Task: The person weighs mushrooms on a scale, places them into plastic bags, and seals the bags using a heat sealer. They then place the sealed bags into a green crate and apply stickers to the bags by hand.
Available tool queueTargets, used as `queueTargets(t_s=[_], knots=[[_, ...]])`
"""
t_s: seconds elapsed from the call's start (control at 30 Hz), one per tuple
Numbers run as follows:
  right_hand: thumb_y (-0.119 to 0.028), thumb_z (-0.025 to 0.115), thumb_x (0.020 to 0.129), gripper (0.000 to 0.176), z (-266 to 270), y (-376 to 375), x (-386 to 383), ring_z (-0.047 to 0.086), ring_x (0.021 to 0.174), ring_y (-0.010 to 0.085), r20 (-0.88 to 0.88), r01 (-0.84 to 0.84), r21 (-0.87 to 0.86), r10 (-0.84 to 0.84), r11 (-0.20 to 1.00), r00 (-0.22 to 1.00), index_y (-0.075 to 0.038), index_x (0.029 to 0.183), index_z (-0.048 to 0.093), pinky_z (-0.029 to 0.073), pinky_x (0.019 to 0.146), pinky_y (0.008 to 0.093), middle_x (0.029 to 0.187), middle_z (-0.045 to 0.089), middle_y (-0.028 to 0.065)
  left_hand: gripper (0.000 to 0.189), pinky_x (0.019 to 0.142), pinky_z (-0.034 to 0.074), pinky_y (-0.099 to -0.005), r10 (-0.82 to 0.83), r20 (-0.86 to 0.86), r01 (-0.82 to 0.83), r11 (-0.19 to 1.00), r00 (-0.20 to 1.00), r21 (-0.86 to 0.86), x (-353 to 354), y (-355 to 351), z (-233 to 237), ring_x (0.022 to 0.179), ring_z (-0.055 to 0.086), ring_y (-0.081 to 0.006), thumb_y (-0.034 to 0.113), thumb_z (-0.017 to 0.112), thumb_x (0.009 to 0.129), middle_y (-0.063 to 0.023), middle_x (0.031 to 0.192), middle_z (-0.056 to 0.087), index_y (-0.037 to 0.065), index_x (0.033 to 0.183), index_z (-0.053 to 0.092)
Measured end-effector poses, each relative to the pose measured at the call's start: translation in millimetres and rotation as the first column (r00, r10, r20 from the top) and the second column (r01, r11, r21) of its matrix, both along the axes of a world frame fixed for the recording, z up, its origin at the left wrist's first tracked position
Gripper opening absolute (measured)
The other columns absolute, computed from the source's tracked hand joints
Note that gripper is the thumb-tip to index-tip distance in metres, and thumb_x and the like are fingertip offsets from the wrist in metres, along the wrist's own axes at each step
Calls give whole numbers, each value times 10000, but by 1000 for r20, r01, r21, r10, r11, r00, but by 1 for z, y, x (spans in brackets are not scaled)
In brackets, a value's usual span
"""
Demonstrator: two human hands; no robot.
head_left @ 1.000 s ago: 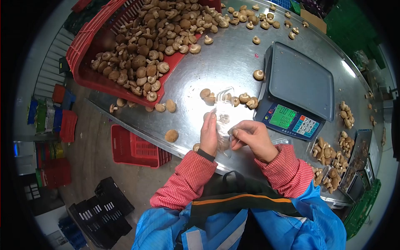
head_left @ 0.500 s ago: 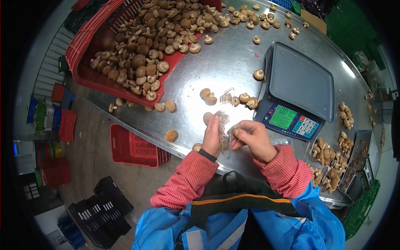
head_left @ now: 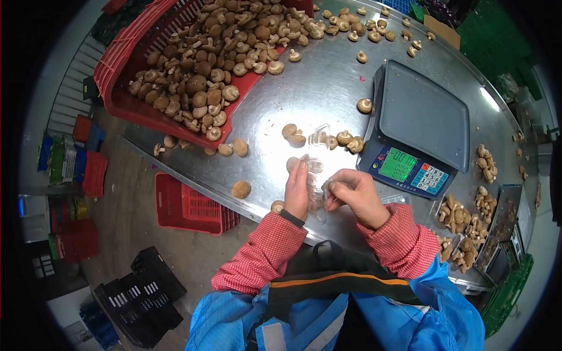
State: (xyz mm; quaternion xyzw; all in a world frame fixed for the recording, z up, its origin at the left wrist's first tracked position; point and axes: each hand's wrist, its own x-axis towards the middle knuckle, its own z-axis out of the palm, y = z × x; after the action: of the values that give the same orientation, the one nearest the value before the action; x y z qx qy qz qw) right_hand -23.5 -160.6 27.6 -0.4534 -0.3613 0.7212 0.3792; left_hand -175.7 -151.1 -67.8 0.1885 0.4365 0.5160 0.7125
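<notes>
A clear plastic tray (head_left: 318, 158) lies over the bright steel table, its outline hard to make out against the glare. My left hand (head_left: 297, 190) is against the tray's left side, fingers together and pointing up. On the right side my right hand (head_left: 354, 196) is pinched on something small I cannot make out, close to the tray's edge. Loose mushrooms (head_left: 345, 139) lie just beyond the tray. To the right stands a digital scale (head_left: 424, 114) with a bare grey plate and a lit green display.
A large red crate (head_left: 126, 108) full of mushrooms stands at the upper left of the steel table (head_left: 328, 76). Clustered mushrooms (head_left: 455, 213) lie at the right. On the floor are a red basket (head_left: 187, 205) and stacked black crates (head_left: 140, 298).
The clear tray is tilted slightly differently between my hands. Both hands have barely moved. The scale's display now shows a minus sign before its top figure.
</notes>
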Motion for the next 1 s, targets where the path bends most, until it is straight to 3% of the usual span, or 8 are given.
queueTargets(t_s=[0.47, 0.57, 1.0], knots=[[-55, 558, 909, 127, -1, -1, 2, 649, 665, 140, 14, -33, 21, 33, 999, 999, 52, 938, 621, 545, 599, 242, 761, 646, 88, 395, 917, 438, -258, 22, -77, -14, 994, 997, 105, -2, -1, -2, 1068, 543, -138, 254, 414, 1035, -93, 1215, 561, 12, 1343, 464], [-53, 581, 907, 119, -1, 0, 2, 658, 674, 137, -12, -44, 20, 44, 999, 999, 57, 936, 616, 558, 618, 242, 760, 651, 95, 395, 929, 442, -268, -8, -4, 8, 1000, 1000, 26, -3, -1, -2, 1087, 544, -145, 252, 409, 1036, -94, 1227, 558, 14, 1347, 461], [-45, 584, 907, 114, -3, 1, 0, 661, 687, 141, -26, -27, -1, 27, 1000, 999, 56, 952, 614, 561, 620, 242, 808, 648, 95, 416, 968, 434, -278, 5, -12, -5, 1000, 1000, -15, 3, 1, 4, 1142, 533, -162, 256, 388, 1039, -97, 1256, 548, -1, 1363, 437]])
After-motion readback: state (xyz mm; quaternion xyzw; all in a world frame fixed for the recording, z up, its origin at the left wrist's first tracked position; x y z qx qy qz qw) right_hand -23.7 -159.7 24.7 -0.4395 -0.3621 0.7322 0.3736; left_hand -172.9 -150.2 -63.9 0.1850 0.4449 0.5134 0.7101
